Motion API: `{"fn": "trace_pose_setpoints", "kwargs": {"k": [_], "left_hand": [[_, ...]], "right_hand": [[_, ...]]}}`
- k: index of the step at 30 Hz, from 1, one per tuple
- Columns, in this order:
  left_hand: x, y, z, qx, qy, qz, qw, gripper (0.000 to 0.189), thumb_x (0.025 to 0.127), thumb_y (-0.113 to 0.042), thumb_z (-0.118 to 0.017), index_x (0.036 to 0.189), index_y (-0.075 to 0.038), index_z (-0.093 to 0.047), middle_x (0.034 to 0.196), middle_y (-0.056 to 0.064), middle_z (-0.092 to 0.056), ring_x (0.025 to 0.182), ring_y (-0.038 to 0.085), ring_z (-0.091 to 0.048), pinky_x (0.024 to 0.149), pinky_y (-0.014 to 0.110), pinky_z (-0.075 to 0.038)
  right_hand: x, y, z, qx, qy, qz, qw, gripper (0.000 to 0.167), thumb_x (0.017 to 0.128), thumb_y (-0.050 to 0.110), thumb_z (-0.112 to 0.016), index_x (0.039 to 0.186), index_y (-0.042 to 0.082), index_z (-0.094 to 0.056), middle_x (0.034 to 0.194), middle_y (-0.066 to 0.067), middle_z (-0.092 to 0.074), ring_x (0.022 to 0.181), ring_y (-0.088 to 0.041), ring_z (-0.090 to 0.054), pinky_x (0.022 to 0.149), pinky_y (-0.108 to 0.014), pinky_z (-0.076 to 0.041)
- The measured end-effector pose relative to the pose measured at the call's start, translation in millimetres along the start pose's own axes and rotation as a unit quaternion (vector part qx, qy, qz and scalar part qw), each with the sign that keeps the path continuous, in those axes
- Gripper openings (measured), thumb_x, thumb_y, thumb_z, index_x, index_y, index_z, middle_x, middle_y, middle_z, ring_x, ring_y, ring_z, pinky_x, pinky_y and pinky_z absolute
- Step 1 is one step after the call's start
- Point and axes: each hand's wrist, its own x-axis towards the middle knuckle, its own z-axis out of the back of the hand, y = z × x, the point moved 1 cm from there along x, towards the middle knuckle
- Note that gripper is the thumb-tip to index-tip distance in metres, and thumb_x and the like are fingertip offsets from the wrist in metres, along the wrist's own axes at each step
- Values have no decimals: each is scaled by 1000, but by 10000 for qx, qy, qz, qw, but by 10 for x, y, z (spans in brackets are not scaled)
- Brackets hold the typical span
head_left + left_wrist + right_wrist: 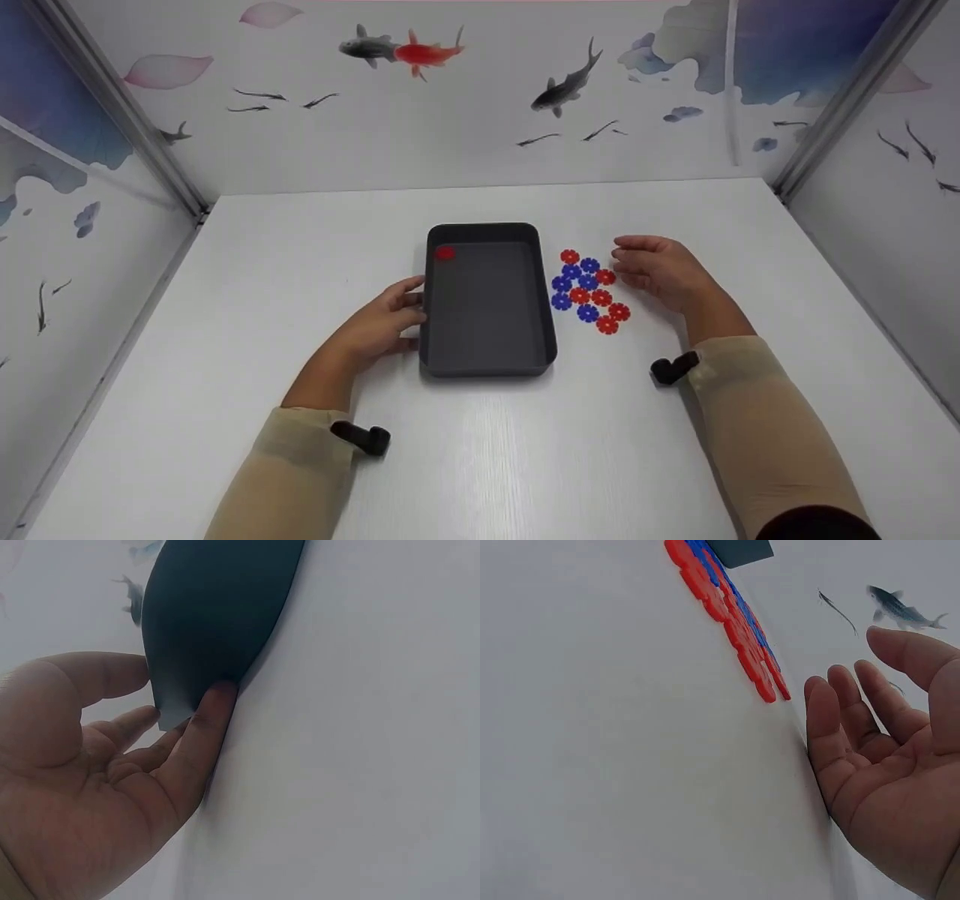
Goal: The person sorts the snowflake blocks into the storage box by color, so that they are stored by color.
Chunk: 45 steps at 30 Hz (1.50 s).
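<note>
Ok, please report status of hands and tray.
Left hand touches side of tray. Right hand empty, beside loose discs. One red disc inside tray. No obstacle visible.

One dark tray (487,315) counted. Right of tray: six red discs (601,298) and six blue discs (588,282) counted. Inside tray, far left corner: one red disc (445,253) counted. Discs totalled at thirteen, seven red. Two sleeves (772,420) and two black clips (361,437) also counted, one of each on either side of tray.

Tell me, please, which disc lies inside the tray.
The red disc in the far left corner of the dark tray; the other discs lie on the table, right of the tray.
</note>
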Motion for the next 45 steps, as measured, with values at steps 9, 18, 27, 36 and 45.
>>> {"fn": "trace_pose_setpoints", "kwargs": {"k": [9,18,27,36,45], "left_hand": [[19,17,0,-55,29,-48,10000,70,106,-15,-55,169,-30,-30,174,8,-33,154,30,-47,119,53,-50],[20,2,9,-6,8,-8,10000,70,106,-16,-56,169,-32,-31,174,7,-33,153,29,-47,120,54,-50],[22,10,1,-21,-4,-39,10000,71,106,-15,-56,170,-31,-29,174,7,-33,153,31,-48,118,53,-51],[11,15,9,-60,115,-86,9999,71,106,-14,-54,170,-30,-28,175,8,-31,154,31,-47,121,54,-48],[5,10,-4,-107,106,-74,9999,71,106,-13,-56,170,-29,-29,175,8,-31,154,30,-45,122,56,-47]], "right_hand": [[65,-62,80,-647,96,-225,9976,60,97,33,-81,152,20,-59,142,-1,-65,122,-18,-66,96,-22,-59],[91,-16,72,-2035,210,-219,9786,54,97,34,-81,148,26,-64,145,-8,-61,124,-25,-60,95,-21,-59],[84,47,8,-3308,236,20,9434,48,94,34,-81,140,25,-71,133,-11,-61,121,-29,-54,98,-35,-53],[65,77,-40,-3548,221,-91,9346,39,96,31,-79,134,23,-73,135,-12,-63,119,-31,-54,101,-41,-54],[52,101,-43,-3670,229,-187,9298,42,96,29,-78,135,17,-70,134,-13,-63,118,-31,-56,104,-45,-56]]}}
